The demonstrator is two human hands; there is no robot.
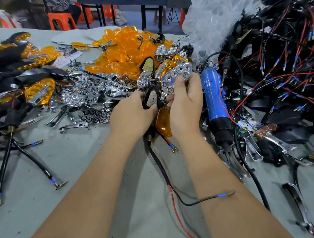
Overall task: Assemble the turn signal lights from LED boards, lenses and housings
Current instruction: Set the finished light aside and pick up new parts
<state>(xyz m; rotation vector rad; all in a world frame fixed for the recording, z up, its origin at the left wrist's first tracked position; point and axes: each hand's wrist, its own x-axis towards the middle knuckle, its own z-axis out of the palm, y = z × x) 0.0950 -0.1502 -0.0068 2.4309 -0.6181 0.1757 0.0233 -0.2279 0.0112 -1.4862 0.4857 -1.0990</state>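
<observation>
**Two hands, one housing, one chrome reflector**

Both hands meet over the grey table (65,163). Left hand (131,111) has its fingers curled round a black housing (150,98), its pale board showing between thumb and fingers. Right hand (185,99) pinches a chrome reflector (175,76), thumb pressed on its face, fingers behind. An orange lens (164,122) lies just below the right fingers. A blue screwdriver (213,97) lies just beside them.

Amber lenses (128,46), chrome honeycomb-patterned reflectors (82,92), a blue-and-black screwdriver (213,99), black housings (283,116) with red and black wires (289,67), a grey table (62,164), orange stools (61,20).
</observation>
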